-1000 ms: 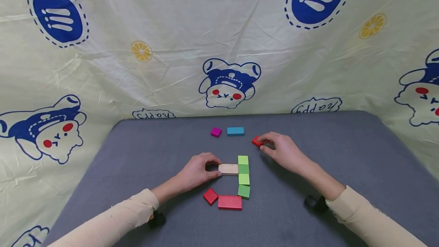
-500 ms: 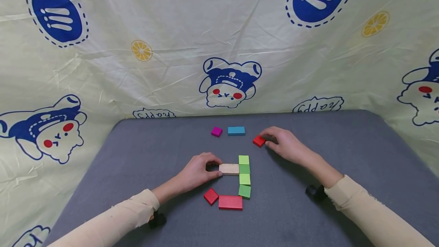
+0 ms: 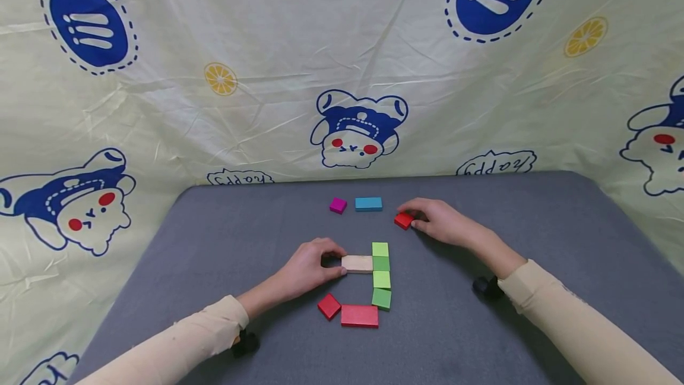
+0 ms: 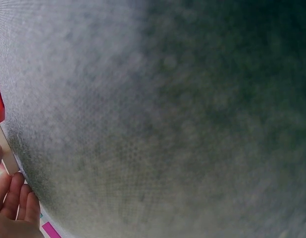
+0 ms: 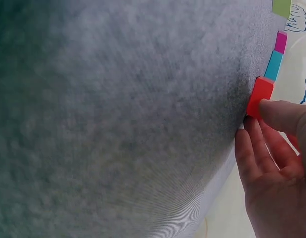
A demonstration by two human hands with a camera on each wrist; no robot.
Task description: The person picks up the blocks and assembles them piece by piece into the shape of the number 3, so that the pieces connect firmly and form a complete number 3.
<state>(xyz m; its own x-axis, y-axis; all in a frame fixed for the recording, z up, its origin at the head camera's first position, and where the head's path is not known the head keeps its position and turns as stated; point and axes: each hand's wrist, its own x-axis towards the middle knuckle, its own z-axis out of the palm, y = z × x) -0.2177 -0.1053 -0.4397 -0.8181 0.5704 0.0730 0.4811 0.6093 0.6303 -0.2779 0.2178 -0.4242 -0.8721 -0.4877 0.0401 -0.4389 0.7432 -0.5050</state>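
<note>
My left hand point(image 3: 307, 263) pinches the left end of a plain wooden block point(image 3: 357, 264) between thumb and fingers. The block's right end meets a column of light and darker green blocks point(image 3: 381, 278). Farther back to the right, my right hand point(image 3: 440, 220) holds a small red block point(image 3: 403, 220) that lies turned at an angle. In the right wrist view, the thumb is against this red block point(image 5: 260, 96), with the other fingers beyond it. Below the left hand lie a red square block point(image 3: 329, 306) and a long red block point(image 3: 360, 316), close to the column's lower end.
Toward the back of the grey table point(image 3: 256, 218) lie a magenta block point(image 3: 338, 205) and a blue block point(image 3: 369, 204). A pale printed cloth point(image 3: 267, 123) hangs behind the table. Dark wrist cameras point(image 3: 246, 343) sit under both sleeves.
My right hand's fingers draw back slightly from the small red block, then come round its far side again, and the right forearm shifts a little left. My left hand stays put.
</note>
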